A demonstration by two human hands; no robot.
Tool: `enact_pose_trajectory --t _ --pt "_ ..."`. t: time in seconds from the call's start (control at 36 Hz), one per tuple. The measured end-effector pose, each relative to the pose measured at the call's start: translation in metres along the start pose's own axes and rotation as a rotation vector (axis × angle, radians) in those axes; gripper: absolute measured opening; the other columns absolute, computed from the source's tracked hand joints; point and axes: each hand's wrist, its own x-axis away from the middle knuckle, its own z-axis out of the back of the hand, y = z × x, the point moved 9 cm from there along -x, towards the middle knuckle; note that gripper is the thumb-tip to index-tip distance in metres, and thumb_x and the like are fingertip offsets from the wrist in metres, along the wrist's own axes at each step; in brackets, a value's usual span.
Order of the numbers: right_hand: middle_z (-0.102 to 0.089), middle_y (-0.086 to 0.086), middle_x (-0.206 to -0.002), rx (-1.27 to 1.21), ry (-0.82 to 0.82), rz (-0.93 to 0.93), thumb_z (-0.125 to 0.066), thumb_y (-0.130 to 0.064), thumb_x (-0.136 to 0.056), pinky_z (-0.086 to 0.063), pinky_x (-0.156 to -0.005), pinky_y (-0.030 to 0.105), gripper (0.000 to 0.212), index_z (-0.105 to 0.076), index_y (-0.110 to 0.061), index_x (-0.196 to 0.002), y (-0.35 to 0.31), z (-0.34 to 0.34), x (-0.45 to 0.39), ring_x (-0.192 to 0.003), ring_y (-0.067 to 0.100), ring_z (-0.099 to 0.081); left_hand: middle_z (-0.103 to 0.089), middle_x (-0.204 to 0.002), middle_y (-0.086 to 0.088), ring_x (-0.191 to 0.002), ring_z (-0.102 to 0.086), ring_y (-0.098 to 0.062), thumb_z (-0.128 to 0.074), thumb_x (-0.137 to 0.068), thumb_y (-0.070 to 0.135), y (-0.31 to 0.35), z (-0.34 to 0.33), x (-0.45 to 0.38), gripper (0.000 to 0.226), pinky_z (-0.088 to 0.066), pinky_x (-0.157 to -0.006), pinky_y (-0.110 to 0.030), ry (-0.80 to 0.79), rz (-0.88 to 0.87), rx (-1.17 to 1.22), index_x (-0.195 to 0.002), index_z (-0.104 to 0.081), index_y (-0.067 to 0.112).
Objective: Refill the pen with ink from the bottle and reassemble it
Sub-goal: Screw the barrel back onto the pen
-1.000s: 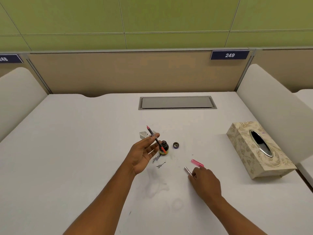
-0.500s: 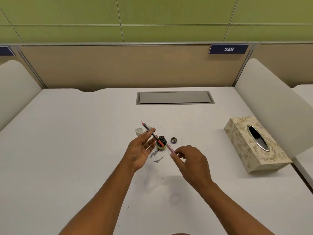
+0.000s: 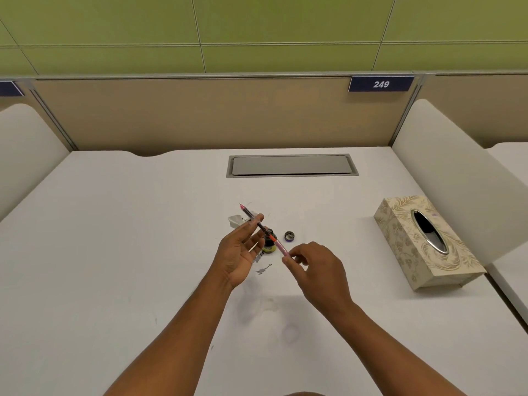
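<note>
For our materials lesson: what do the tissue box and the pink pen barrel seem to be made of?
Tissue box: probably printed card, matt cream leaf pattern, with a glossy, metal-looking oval rim round the slot. Pink pen barrel: likely plastic, thin and evenly coloured; too small to be sure.

The bottle (image 3: 269,243) is standing on the table (image 3: 114,252) near its middle, with the cap (image 3: 289,236) lying just right of it and a tissue (image 3: 236,220) lying to its left, slightly behind. The pen (image 3: 258,224) is slanting above the bottle, between the left hand (image 3: 238,254) and the right hand (image 3: 315,270), its far tip pointing back and left. The tissue box (image 3: 423,244) is sitting well apart at the right edge. The hatch (image 3: 291,165) is lying behind them all, before the partition (image 3: 200,115).
</note>
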Motion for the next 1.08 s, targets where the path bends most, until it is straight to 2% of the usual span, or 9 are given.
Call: enact_pose_trajectory --t 0.08,0.17,0.28,0.33,0.44,0.5,0.72,0.89,1.08 --pt "-0.058 -0.017 -0.077 -0.015 0.010 0.000 -0.066 -0.043 -0.089 -0.049 -0.064 0.029 0.011 -0.065 -0.033 -0.085 0.002 0.002 0.000 -0.075 0.007 -0.056 -0.075 -0.112 -0.006 -0.097 -0.068 -0.021 -0.069 -0.089 0.014 -0.004 -0.005 0.003 0.017 -0.054 -0.089 -0.032 -0.019 0.003 -0.081 -0.103 -0.078 0.009" --pt "-0.058 -0.016 -0.076 -0.023 0.012 -0.002 -0.066 -0.043 -0.089 -0.049 -0.064 0.029 0.011 -0.066 -0.033 -0.086 0.003 0.002 -0.001 -0.074 0.007 -0.056 -0.072 -0.112 -0.010 -0.099 -0.066 -0.022 -0.076 -0.081 0.019 -0.009 -0.011 0.004 0.035 -0.054 -0.083 -0.029 -0.062 0.026 -0.175 -0.113 -0.075 0.005" --pt "-0.059 -0.015 -0.077 -0.056 0.028 0.001 -0.067 -0.041 -0.089 -0.049 -0.064 0.029 0.011 -0.067 -0.031 -0.087 0.005 0.005 -0.002 -0.074 0.007 -0.056 -0.069 -0.124 -0.015 -0.113 -0.064 -0.026 -0.072 -0.088 0.017 -0.012 -0.016 0.000 0.031 -0.051 -0.104 -0.039 -0.139 0.023 -0.335 -0.117 -0.074 0.005" --pt "-0.060 -0.015 -0.078 -0.075 0.039 0.001 -0.068 -0.039 -0.090 -0.049 -0.065 0.029 0.010 -0.067 -0.030 -0.087 0.007 0.006 -0.002 -0.074 0.007 -0.057 -0.068 -0.129 -0.015 -0.116 -0.063 -0.026 -0.073 -0.086 0.018 -0.009 -0.018 -0.001 0.034 -0.049 -0.107 -0.042 -0.158 0.011 -0.368 -0.118 -0.074 0.006" --pt "-0.061 -0.015 -0.080 -0.088 0.047 0.003 -0.068 -0.037 -0.090 -0.049 -0.066 0.028 0.009 -0.068 -0.029 -0.088 0.010 0.008 -0.002 -0.075 0.007 -0.058 -0.071 -0.119 -0.014 -0.109 -0.064 -0.028 -0.080 -0.076 0.028 -0.001 -0.020 -0.001 0.043 -0.047 -0.106 -0.044 -0.136 -0.008 -0.351 -0.113 -0.076 0.007" --pt "-0.061 -0.015 -0.080 -0.089 0.046 0.007 -0.068 -0.037 -0.090 -0.049 -0.066 0.027 0.009 -0.068 -0.028 -0.089 0.011 0.009 -0.003 -0.075 0.007 -0.057 -0.072 -0.114 -0.012 -0.107 -0.064 -0.028 -0.076 -0.080 0.027 0.000 -0.018 -0.002 0.038 -0.047 -0.106 -0.043 -0.119 -0.012 -0.335 -0.112 -0.077 0.008" --pt "-0.061 -0.015 -0.080 -0.089 0.052 0.020 -0.067 -0.038 -0.091 -0.048 -0.066 0.027 0.010 -0.068 -0.029 -0.089 0.011 0.013 -0.009 -0.077 0.007 -0.056 -0.073 -0.119 -0.008 -0.107 -0.063 -0.025 -0.073 -0.081 0.025 -0.002 -0.022 -0.002 0.032 -0.050 -0.100 -0.036 -0.090 -0.023 -0.310 -0.107 -0.078 0.009" --pt "-0.061 -0.014 -0.081 -0.097 0.057 0.013 -0.067 -0.035 -0.090 -0.049 -0.066 0.029 0.007 -0.068 -0.028 -0.089 0.014 0.015 -0.011 -0.077 0.007 -0.057 -0.075 -0.112 -0.007 -0.106 -0.063 -0.027 -0.069 -0.089 0.018 -0.006 -0.019 -0.007 0.024 -0.058 -0.081 -0.023 -0.051 -0.014 -0.259 -0.108 -0.077 0.004" --pt "-0.065 -0.010 -0.077 -0.298 0.049 -0.092 -0.065 -0.034 -0.092 -0.049 -0.066 0.026 0.009 -0.070 -0.027 -0.088 0.022 0.018 -0.018 -0.074 0.008 -0.060 -0.075 -0.113 -0.005 -0.098 -0.065 -0.021 -0.069 -0.092 0.023 -0.018 -0.021 -0.012 0.021 -0.051 -0.089 -0.033 -0.031 0.021 -0.222 -0.104 -0.079 0.009"
